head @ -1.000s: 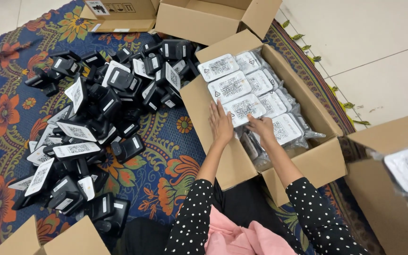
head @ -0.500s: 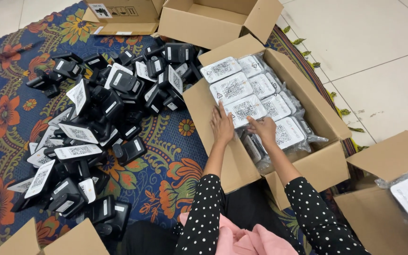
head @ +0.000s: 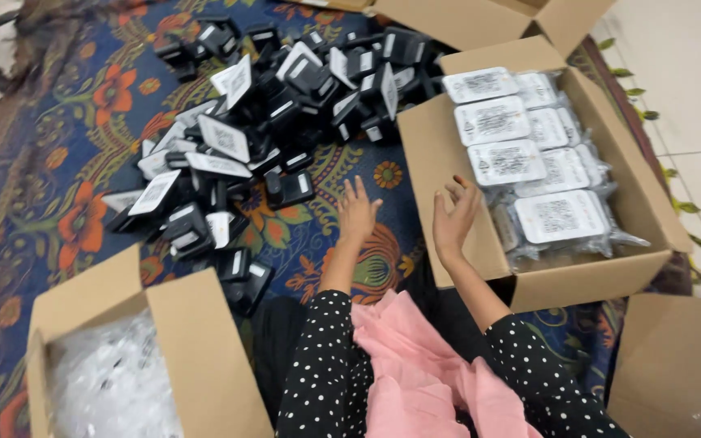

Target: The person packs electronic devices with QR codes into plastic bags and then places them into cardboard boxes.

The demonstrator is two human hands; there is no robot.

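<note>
My left hand [head: 358, 211] hovers palm down over the patterned rug [head: 58, 203], fingers spread, holding nothing. My right hand [head: 453, 215] is raised in front of the near wall of an open cardboard box [head: 440, 154], fingers loosely curled and empty. That box holds several clear bagged packs with white labels [head: 560, 216]. A pile of small black devices with white labels [head: 269, 113] lies on the rug to the left of my hands; the nearest one [head: 290, 188] is just beyond my left hand.
An open cardboard box [head: 196, 357] with clear plastic bags inside stands at the lower left. Another box [head: 675, 365] sits at the lower right. More box flaps [head: 480, 16] lie at the top. Pale tiled floor [head: 691, 73] borders the rug on the right.
Both hands have come out of the box of bagged packs and moved left over the rug. The camera has swung left and down, bringing the lower left box into view.
</note>
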